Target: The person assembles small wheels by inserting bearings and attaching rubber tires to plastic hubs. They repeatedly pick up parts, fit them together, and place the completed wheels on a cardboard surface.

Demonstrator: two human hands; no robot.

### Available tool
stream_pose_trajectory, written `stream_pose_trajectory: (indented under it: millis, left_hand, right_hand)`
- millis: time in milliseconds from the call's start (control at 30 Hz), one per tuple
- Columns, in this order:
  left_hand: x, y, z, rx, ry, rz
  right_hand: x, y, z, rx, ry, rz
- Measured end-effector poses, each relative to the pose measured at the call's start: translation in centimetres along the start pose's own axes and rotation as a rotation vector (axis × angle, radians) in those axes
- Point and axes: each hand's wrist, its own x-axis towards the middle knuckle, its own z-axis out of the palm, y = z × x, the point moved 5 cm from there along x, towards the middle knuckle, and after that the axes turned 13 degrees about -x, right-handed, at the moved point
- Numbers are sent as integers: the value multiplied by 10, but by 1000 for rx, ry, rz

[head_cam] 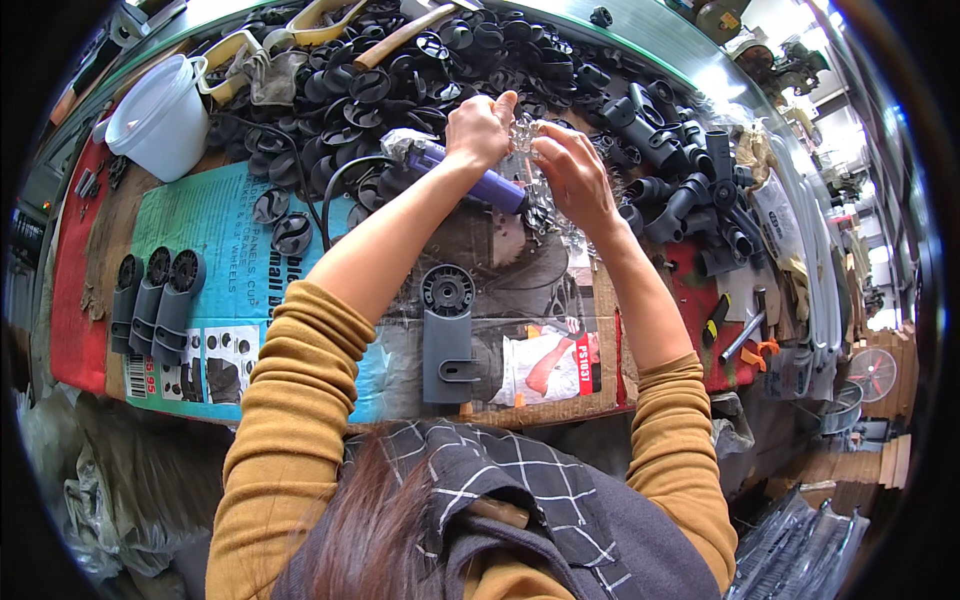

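My left hand (pixel 480 131) is curled with its thumb up, beside a cluster of small shiny metal parts (pixel 525 135); whether it grips any is hidden. The fingertips of my right hand (pixel 574 169) pinch at those metal parts. Below my hands a purple-bodied power tool (pixel 491 186) lies with its cord to the left, more small metal parts by its right end. Nearer me, a dark grey plastic housing (pixel 448 337) with a round ribbed socket lies on printed cardboard. Similar housings (pixel 176 307) stand side by side at the left.
Black round plastic parts (pixel 360 97) are heaped at the back, a wooden-handled hammer (pixel 405 36) on them. A white bucket (pixel 161 120) stands back left. Grey tubular plastic parts (pixel 682 180) pile up at the right, above a yellow-and-black utility knife (pixel 718 318) and a metal tool (pixel 742 337).
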Motion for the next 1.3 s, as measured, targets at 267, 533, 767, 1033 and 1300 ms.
stream_pose_trajectory:
  millis: [267, 533, 767, 1033, 1300]
  left_hand:
    - [-21, 22, -3, -49, 106, 217]
    - [-84, 51, -1, 85, -36, 629]
    - [-38, 13, -11, -188, -9, -88]
    - [-19, 46, -16, 288, 32, 337]
    - [-197, 11, -75, 470, -365, 219]
  right_hand:
    - [-16, 23, 22, 825, -126, 861]
    - [-23, -19, 18, 1540, -282, 1318]
    - [-22, -35, -21, 416, -321, 709]
    - [-58, -29, -34, 366, -339, 892]
    - [-90, -94, -33, 417, -644, 831]
